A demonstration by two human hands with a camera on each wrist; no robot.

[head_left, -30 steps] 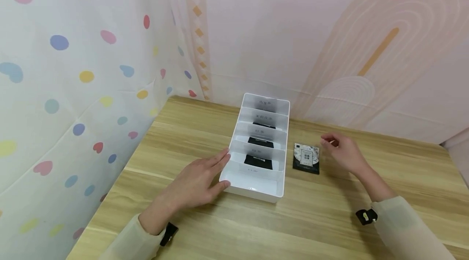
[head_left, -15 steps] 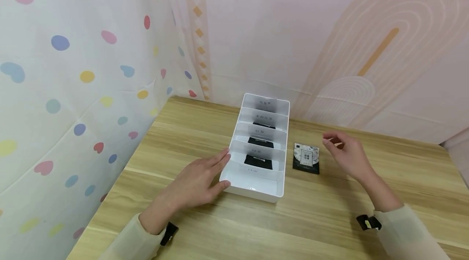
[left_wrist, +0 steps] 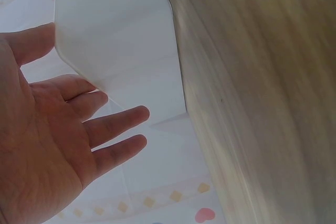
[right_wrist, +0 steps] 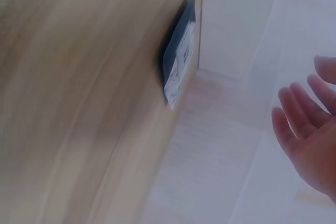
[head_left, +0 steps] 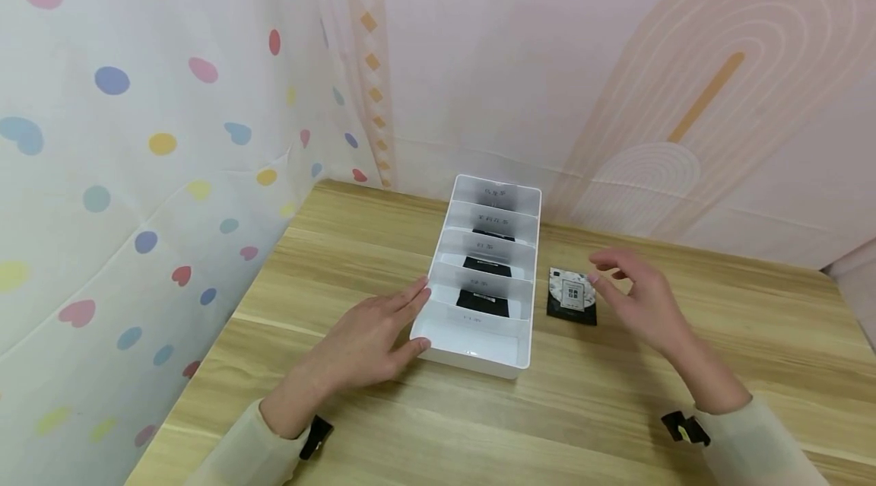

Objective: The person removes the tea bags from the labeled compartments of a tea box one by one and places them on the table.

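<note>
On the wooden desk (right_wrist: 79,87) lies a small packet (right_wrist: 184,51), dark along one part and pale with print on the other. A white box (right_wrist: 236,19) stands near it. The right hand (right_wrist: 310,135), cut by the picture's edge, is apart from both, its fingers slightly bent. Behind hangs pale cloth (right_wrist: 205,166).

A wood-grained desk (head_left: 506,433) in pale yellow-brown fills the lower part of the head view, its streaks running crosswise. Along its left side hangs a white cloth (head_left: 164,185), printed with spots and hearts in pink, blue, yellow, orange and red. Behind the desk hangs a pale pink cloth (head_left: 506,75); near its left edge runs an upright beige band (head_left: 369,39) with orange diamonds, and on the right spreads a large beige arch (head_left: 760,22) with white curved lines around a slanting orange bar (head_left: 707,98)
</note>
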